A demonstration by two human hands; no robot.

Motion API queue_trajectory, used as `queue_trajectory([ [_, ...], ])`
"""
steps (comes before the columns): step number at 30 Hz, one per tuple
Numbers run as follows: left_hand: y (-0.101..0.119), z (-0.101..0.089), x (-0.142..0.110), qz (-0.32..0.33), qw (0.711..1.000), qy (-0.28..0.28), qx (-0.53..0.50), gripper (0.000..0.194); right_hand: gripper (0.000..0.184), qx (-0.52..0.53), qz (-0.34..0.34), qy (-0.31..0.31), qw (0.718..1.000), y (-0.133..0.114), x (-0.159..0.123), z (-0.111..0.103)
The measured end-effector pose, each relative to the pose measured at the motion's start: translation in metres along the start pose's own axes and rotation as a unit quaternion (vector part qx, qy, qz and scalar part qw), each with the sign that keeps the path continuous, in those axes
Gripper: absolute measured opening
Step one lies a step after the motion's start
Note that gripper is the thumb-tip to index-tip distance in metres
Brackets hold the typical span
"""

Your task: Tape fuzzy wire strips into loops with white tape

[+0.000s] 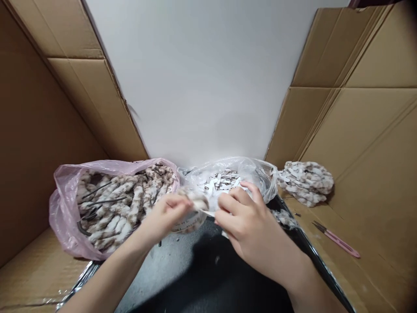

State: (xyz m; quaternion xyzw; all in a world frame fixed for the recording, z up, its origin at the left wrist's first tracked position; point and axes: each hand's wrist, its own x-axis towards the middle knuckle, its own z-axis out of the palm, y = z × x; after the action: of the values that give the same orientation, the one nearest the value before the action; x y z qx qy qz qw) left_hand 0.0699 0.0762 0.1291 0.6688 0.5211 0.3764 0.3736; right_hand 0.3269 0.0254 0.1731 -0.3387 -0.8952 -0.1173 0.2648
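Observation:
Fluffy brown-and-white fur piece (199, 202) is pinched in my left hand (167, 213), its outline blurred by motion. From it a narrow white strip (208, 213) stretches across to my right hand (244, 221), whose thumb and fingers close on the strip's other end. Just below the left fingers hangs a roundish part with faint lettering (185, 225), too blurred to read. Behind the hands, a clear plastic bag (257, 169) holds many small white strips (221, 180). Close to my left hand stands a pink plastic bag (67, 208) filled with furry strips (130, 204) and dark stems.
Pink-handled thread snips (339, 241) lie on the cardboard at the right. Behind them sits a bundle of furry strips (309, 182). Loose fluff (285, 218) lies near the dark work surface's (202, 269) right edge. Cardboard walls (374, 130) flank a pale back panel (208, 78).

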Motion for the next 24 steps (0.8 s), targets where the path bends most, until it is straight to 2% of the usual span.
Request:
queue_trajectory([
  [1, -0.005, -0.011, -0.003, -0.026, 0.997, 0.071, 0.002, 0.040, 0.021, -0.002, 0.007, 0.032, 0.999, -0.001, -0.006, -0.009],
  [2, -0.009, -0.019, -0.006, -0.048, 0.992, 0.115, 0.011, 0.040, 0.020, -0.013, 0.020, 0.076, 0.997, -0.001, -0.011, -0.019],
  [3, -0.012, -0.024, -0.011, -0.053, 0.992, 0.111, 0.035, 0.040, 0.019, -0.017, 0.033, 0.112, 0.993, -0.001, -0.015, -0.026],
  [5, -0.015, -0.017, -0.020, -0.012, 0.996, -0.004, 0.092, 0.044, 0.017, 0.026, 0.038, 0.137, 0.990, 0.001, -0.017, -0.034],
  [6, -0.015, -0.007, -0.025, 0.003, 0.990, -0.082, 0.118, 0.044, 0.017, 0.058, 0.053, 0.130, 0.988, 0.004, -0.015, -0.033],
  [7, -0.016, 0.008, -0.028, 0.018, 0.981, -0.119, 0.153, 0.044, 0.016, 0.090, 0.071, 0.112, 0.987, 0.008, -0.012, -0.029],
  [9, -0.020, 0.039, -0.033, 0.061, 0.954, -0.140, 0.259, 0.042, 0.018, 0.148, 0.121, 0.083, 0.978, 0.021, -0.005, -0.017],
  [11, -0.030, 0.064, -0.033, 0.083, 0.924, -0.131, 0.349, 0.040, 0.014, 0.196, 0.155, 0.097, 0.963, 0.039, 0.000, -0.005],
  [13, -0.045, 0.078, -0.031, 0.095, 0.905, -0.127, 0.395, 0.038, 0.009, 0.235, 0.177, 0.127, 0.947, 0.058, 0.001, 0.006],
  [14, -0.052, 0.081, -0.031, 0.093, 0.900, -0.130, 0.404, 0.037, 0.014, 0.252, 0.186, 0.137, 0.940, 0.067, 0.000, 0.010],
  [18, -0.062, 0.077, -0.032, 0.057, 0.906, -0.155, 0.390, 0.032, 0.053, 0.337, 0.227, 0.129, 0.905, 0.090, -0.005, 0.026],
  [22, -0.042, 0.053, -0.021, -0.044, 0.942, -0.189, 0.273, 0.036, 0.082, 0.415, 0.246, 0.090, 0.871, 0.089, -0.002, 0.044],
  [24, -0.027, 0.037, -0.008, -0.095, 0.962, -0.172, 0.191, 0.045, 0.090, 0.448, 0.235, 0.070, 0.860, 0.080, 0.003, 0.054],
])
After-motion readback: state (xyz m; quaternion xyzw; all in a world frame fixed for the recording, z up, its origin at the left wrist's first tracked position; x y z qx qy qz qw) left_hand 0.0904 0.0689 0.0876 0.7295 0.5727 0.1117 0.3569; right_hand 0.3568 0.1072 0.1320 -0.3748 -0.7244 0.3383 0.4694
